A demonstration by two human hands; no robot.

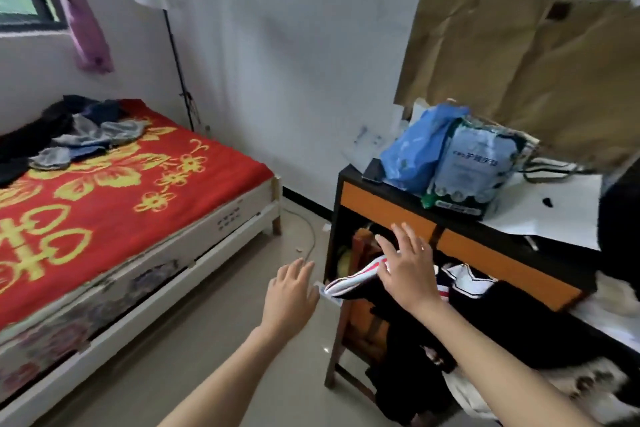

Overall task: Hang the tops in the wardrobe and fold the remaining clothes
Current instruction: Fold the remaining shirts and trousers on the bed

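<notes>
A low black wardrobe (388,208) with an orange top band stands at the right, with dark and white tops hanging inside. My right hand (405,267) is spread open in front of its open side, over a white top with red stripes (349,282) that sticks out. My left hand (291,291) hovers open just left of the wardrobe, holding nothing. A pile of grey, blue and black clothes (79,135) lies at the far end of the bed (114,204), which has a red and yellow cover.
A blue bag (415,146) and a printed pack (471,166) sit on the wardrobe top, with brown cardboard (519,62) against the wall behind. A lamp stand (173,45) rises by the bed's corner. Bare tiled floor (207,340) lies between bed and wardrobe.
</notes>
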